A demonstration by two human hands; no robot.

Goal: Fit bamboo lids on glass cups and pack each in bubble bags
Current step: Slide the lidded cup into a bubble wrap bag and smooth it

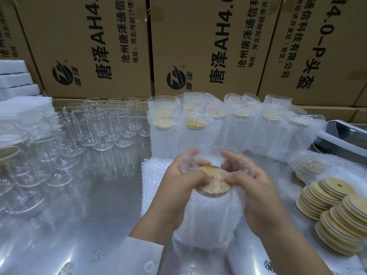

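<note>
The clear bubble-wrap bag (210,221) you hold stands upright over the near edge of the shiny metal table (89,215), above a flat pile of empty bubble bags (153,175). A round tan bamboo lid (213,183) with a small centre hole sits in its mouth. What lies under the lid is veiled by the bubbles.

Behind it, a row of packed bubble bags (238,132) stands upright, each with a lid showing at the top. To the left, empty clear glass cups (103,126) stand crowded together, mouths up. At your right, loose bamboo lids (327,197) lean in slumped stacks, and a further bubble pouch (309,165) holds more discs.

Your left hand (178,187) curls round the bag's left rim, thumb on the lid's edge. Your right hand (256,195) grips the right rim the same way, thumb at the lid's opposite edge, fingers wrapped in the film.

The bag is soft and bumpy, the lid flat and matte. Brown printed cardboard boxes (89,46) wall the back, and white foam blocks (15,80) are stacked far left.
</note>
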